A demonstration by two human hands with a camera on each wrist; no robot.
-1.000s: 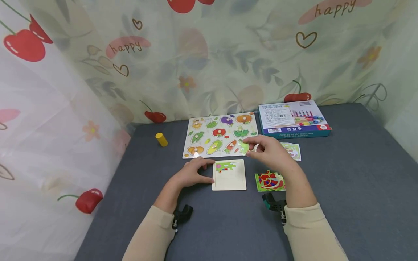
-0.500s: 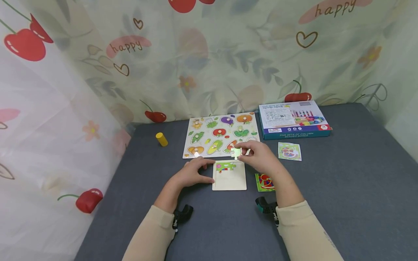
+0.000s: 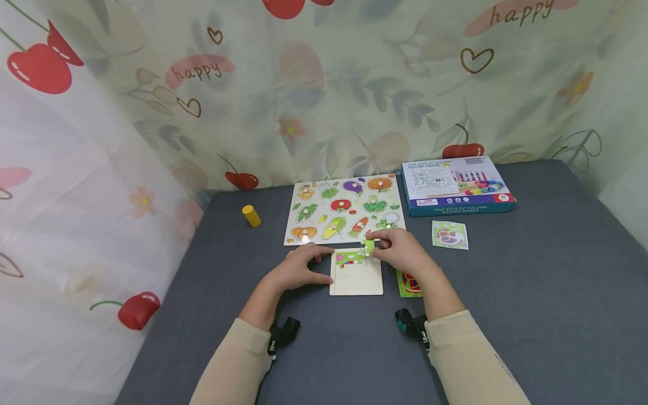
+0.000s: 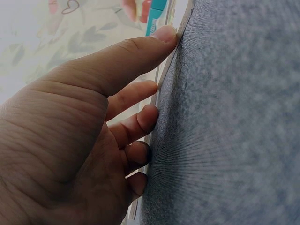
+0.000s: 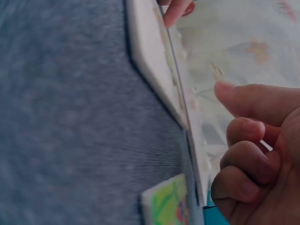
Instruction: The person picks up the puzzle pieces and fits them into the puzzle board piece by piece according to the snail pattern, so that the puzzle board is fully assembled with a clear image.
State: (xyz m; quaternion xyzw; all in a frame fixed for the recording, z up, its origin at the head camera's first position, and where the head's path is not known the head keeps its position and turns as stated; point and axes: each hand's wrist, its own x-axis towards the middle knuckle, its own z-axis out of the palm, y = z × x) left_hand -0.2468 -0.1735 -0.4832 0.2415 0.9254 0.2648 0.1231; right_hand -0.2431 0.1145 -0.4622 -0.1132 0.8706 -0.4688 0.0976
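**Green knobbly jigsaw piece (image 3: pixel 368 246) is now at the tray**

Right hand (image 3: pixel 401 247) swung it over from the white vegetable-picture board (image 3: pixel 292 224) to the square pale wooden tray's (image 3: pixel 356 284) far edge, pinched between thumb and fingertip. Looks near lining up with the flat green picture strip (image 3: pixel 348 257). Left hand (image 3: pixel 301 267) is spread, just bracing the tray's left edge. Board crowds the far side; more room nearside.
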